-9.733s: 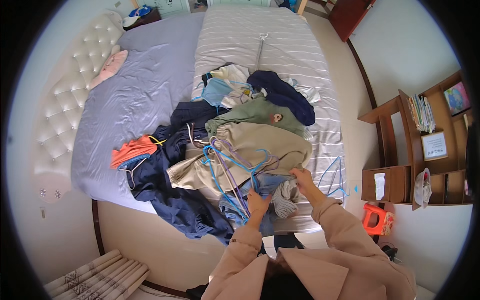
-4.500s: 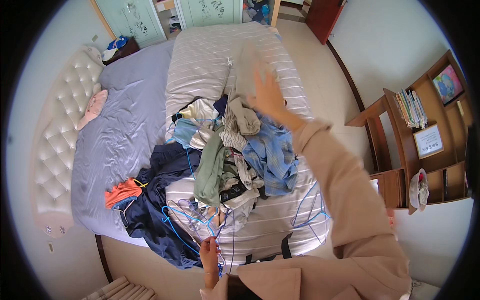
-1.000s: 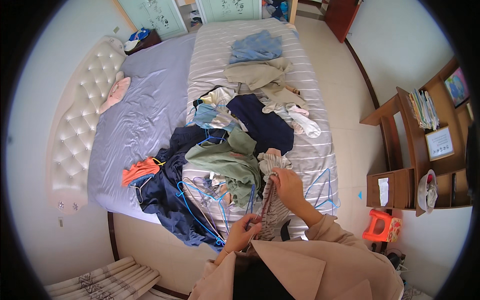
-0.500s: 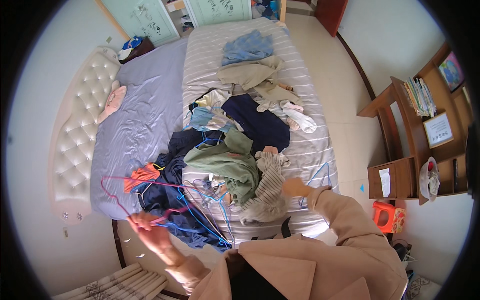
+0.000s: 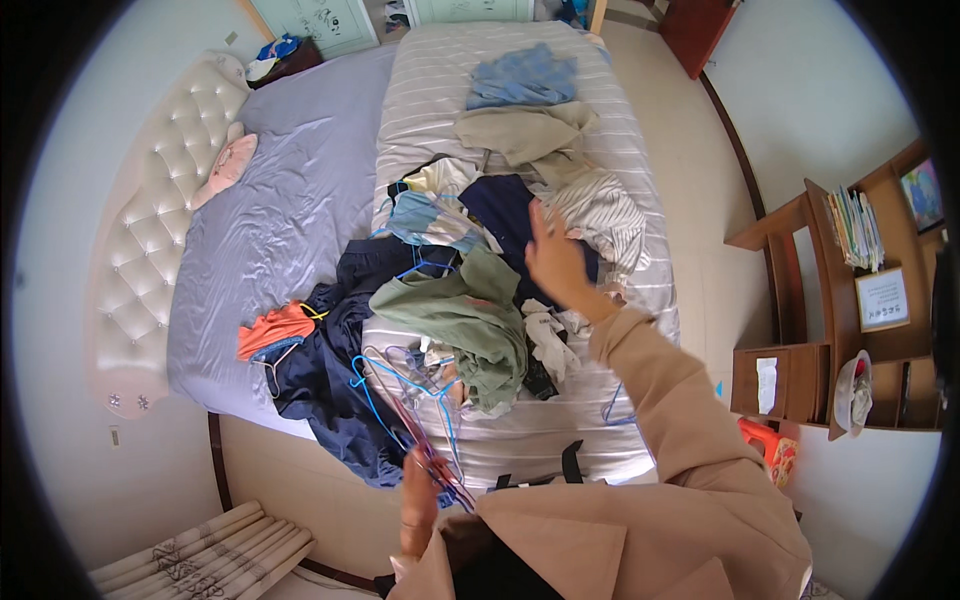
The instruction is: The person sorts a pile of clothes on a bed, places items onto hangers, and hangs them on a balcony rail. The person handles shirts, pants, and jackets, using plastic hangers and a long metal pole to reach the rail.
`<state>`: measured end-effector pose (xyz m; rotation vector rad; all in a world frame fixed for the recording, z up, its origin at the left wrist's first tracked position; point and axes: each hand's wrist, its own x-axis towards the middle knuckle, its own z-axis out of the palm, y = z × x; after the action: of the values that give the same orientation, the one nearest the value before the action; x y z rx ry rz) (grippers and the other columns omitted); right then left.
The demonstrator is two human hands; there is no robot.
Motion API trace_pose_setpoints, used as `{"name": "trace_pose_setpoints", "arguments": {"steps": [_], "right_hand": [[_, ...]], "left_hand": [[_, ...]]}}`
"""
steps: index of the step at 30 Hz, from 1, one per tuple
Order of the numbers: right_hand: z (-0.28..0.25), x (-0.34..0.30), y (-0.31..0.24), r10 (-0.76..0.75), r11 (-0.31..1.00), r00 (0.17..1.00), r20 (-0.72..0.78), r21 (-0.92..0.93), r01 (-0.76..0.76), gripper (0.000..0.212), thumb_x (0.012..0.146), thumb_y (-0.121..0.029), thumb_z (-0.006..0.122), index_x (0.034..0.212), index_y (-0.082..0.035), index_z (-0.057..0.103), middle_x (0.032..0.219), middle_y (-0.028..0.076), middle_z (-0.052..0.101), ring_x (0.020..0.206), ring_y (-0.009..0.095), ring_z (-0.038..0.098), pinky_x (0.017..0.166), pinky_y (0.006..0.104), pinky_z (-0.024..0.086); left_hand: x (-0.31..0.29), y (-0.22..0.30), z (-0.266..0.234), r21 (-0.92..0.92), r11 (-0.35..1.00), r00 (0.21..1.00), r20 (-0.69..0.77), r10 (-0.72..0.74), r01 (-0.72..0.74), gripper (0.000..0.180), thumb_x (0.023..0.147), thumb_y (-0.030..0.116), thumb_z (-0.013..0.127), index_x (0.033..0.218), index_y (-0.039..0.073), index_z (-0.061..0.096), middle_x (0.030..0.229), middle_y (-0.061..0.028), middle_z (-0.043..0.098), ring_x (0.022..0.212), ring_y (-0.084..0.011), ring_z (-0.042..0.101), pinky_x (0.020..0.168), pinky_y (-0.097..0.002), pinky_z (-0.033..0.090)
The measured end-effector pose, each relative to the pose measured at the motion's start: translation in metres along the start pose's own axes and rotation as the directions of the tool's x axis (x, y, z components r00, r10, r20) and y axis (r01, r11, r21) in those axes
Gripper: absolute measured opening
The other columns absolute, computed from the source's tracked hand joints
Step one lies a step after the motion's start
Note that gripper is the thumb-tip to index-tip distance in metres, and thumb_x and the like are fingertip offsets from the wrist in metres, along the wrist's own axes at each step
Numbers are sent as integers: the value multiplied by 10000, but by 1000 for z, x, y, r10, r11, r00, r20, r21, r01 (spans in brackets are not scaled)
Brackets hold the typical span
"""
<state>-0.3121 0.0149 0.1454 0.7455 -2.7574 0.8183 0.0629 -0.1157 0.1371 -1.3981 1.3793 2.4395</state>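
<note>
Our left hand (image 5: 420,497) was closed around a bundle of wire hangers (image 5: 405,395), mostly blue with some pink, at the near edge of the bed (image 5: 300,200). The hangers fanned away from that hand toward the clothes pile; we could not count them, since they crossed one another.

Our right hand (image 5: 553,262) was stretched far out over the middle of the bed, fingers spread and gripping nothing, just beside a striped grey-and-white garment (image 5: 603,215) that lay to its right. Whether it touched the dark navy garment (image 5: 505,215) beneath it we could not tell. The two hands were well apart, the left near and the right far.

Between them lay one olive-green garment (image 5: 462,315) heaped on the striped cover, blocking the straight line from hangers to striped garment. Farther off lay one beige garment (image 5: 525,135) and, beyond it, one blue denim piece (image 5: 522,80). To the left, one orange garment (image 5: 272,330) rested on a large navy cloth (image 5: 325,385) hanging over the near edge. One pink pillow (image 5: 225,168) lay by the tufted headboard (image 5: 150,260). A wooden shelf unit (image 5: 850,300) stood at the right wall.
</note>
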Motion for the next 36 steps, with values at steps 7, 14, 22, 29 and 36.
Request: {"name": "trace_pose_setpoints", "arguments": {"steps": [7, 14, 22, 29, 36], "right_hand": [[204, -46, -5, -97, 975, 893, 440, 222, -3, 458, 768, -175, 557, 1184, -40, 422, 1056, 188, 499, 967, 354, 479, 798, 448, 405], [268, 12, -42, 60, 993, 925, 374, 71, -93, 397, 717, -212, 618, 1056, -45, 494, 985, 165, 548, 935, 308, 518, 758, 434, 424], [158, -103, -53, -440, 865, 863, 250, 376, 333, 134, 720, -267, 590, 770, -144, 602, 664, 58, 511, 705, 269, 499, 658, 394, 325], [-31, -157, -77, -218, 914, 973, 77, 365, 176, 214, 718, -295, 638, 651, -107, 562, 644, 21, 437, 674, 198, 457, 688, 353, 285], [-75, -147, -42, -30, 970, 992, -126, 238, 60, 200, 762, -262, 599, 654, -95, 574, 675, 21, 478, 713, 183, 483, 706, 345, 281]], "left_hand": [[-29, -7, -5, -227, 949, 968, 72, 241, -219, 742, 824, 514, 451, 1359, 126, 113, 991, -148, 517, 656, -150, 487, 651, -339, 451], [-53, 37, -37, -392, 893, 973, -139, 182, -223, 655, 804, 530, 484, 1306, 137, 333, 1210, -107, 482, 964, -188, 526, 746, -324, 436], [15, 38, -24, 316, 753, 687, -312, 657, -577, 862, 640, 136, 739, 1333, 107, 227, 911, -53, 493, 655, -105, 405, 608, -223, 363], [73, 46, 56, 777, 411, 657, 5, 754, -477, 788, 560, 210, 794, 1233, 81, 405, 840, -64, 492, 730, -142, 447, 669, -269, 381], [42, 39, 102, 572, 613, 834, 299, 463, -546, 278, 715, 116, 686, 967, 46, 590, 645, 25, 547, 553, -34, 435, 498, -179, 347]]}}
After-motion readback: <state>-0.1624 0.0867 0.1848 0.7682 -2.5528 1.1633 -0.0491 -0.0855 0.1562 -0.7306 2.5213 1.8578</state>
